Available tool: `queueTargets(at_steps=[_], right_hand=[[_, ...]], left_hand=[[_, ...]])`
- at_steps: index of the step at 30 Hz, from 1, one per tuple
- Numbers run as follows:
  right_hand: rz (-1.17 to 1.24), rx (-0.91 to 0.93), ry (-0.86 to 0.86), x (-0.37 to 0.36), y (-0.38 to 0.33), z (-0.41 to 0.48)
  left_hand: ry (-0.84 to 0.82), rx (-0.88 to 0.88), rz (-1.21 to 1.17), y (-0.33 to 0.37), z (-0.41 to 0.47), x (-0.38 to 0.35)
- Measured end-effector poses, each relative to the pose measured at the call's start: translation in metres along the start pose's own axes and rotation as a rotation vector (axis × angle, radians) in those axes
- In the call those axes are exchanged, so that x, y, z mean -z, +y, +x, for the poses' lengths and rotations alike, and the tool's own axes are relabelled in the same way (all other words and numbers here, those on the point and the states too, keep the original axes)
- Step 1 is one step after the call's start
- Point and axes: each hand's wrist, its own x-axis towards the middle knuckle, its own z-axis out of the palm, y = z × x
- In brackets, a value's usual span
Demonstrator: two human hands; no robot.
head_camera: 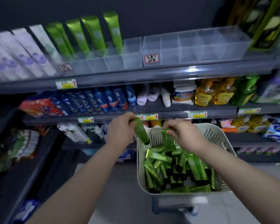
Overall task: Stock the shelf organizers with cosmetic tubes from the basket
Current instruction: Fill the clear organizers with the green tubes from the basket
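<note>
A pale plastic basket point(217, 135) at lower right holds several green cosmetic tubes point(176, 172) with black caps. My left hand point(120, 130) grips one green tube point(141, 132) by its crimped end, cap hanging down over the basket's left rim. My right hand point(183, 135) pinches another green tube point(168, 141) by its top, cap down, just above the pile. On the top shelf, clear organizers point(192, 49) have bare compartments at the right. The left organizer point(97, 62) has green tubes point(94, 34) standing in it.
White and purple tubes point(23, 57) fill the top shelf's left part. The middle shelf point(152, 110) carries blue bottles, white bottles and yellow soap dispensers. Lower shelves hold packets. The basket sits on a grey stand point(173, 206) above the floor.
</note>
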Motion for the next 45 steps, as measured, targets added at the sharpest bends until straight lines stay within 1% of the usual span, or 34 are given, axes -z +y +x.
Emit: queueTargets(at_steps=[2,5,9,12,17,20,26,32,38,42,45], right_hand=[[-0.033,0.006,0.066,0.012,-0.025,0.002],[-0.106,0.036,0.135,0.035,-0.063,0.009],[-0.142,0.037,0.281,0.065,-0.101,0.018],[-0.130,0.049,0.387,0.088,-0.125,0.025],[-0.114,0.076,0.526,0.130,-0.149,0.049],[-0.114,0.093,0.559,0.154,-0.153,0.072],[-0.121,0.124,0.570,0.192,-0.146,0.120],[-0.094,0.139,0.610,0.212,-0.133,0.166],[-0.082,0.094,0.606,0.205,-0.127,0.201],[-0.090,0.053,0.599,0.197,-0.126,0.218],[-0.099,0.029,0.601,0.194,-0.127,0.228]], left_hand=[[0.056,-0.051,-0.002,0.000,0.002,0.028],[0.073,-0.120,-0.010,0.002,0.007,0.065],[0.105,-0.226,-0.069,0.011,0.022,0.113],[0.146,-0.280,-0.010,0.023,0.036,0.149],[0.250,-0.303,-0.016,0.048,0.077,0.192],[0.296,-0.308,-0.028,0.066,0.106,0.209],[0.322,-0.274,-0.023,0.098,0.174,0.218],[0.346,-0.251,0.005,0.110,0.237,0.205],[0.263,-0.267,0.065,0.108,0.288,0.185],[0.172,-0.339,0.187,0.106,0.311,0.174],[0.121,-0.360,0.249,0.103,0.325,0.169]])
